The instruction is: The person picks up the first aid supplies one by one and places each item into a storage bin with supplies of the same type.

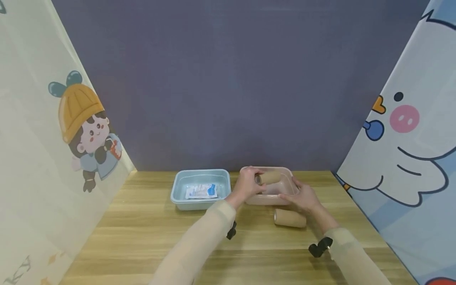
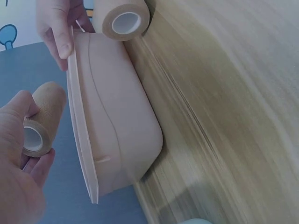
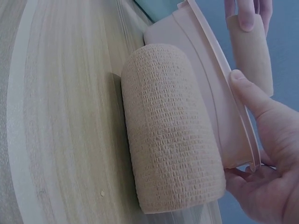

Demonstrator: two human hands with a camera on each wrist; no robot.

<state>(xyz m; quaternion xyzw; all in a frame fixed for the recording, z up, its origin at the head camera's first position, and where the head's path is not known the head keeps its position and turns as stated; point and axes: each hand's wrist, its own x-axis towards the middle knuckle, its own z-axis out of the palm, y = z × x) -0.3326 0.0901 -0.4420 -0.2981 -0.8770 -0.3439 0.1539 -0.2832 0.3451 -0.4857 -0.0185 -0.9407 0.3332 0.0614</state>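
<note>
My left hand grips a tan self-adhesive bandage roll by one end. In the left wrist view this roll is above the rim of the pink plastic basin, its white core facing the camera. My right hand holds the basin's right side, with its thumb on the rim in the right wrist view. A second bandage roll lies on its side on the table, just in front of the basin; its crinkled weave fills much of the right wrist view.
Left of the pink basin stands a light blue basin with a white and blue printed packet inside. Both basins are near the back of the wooden table, close to a dark wall. Cartoon-printed panels flank the table.
</note>
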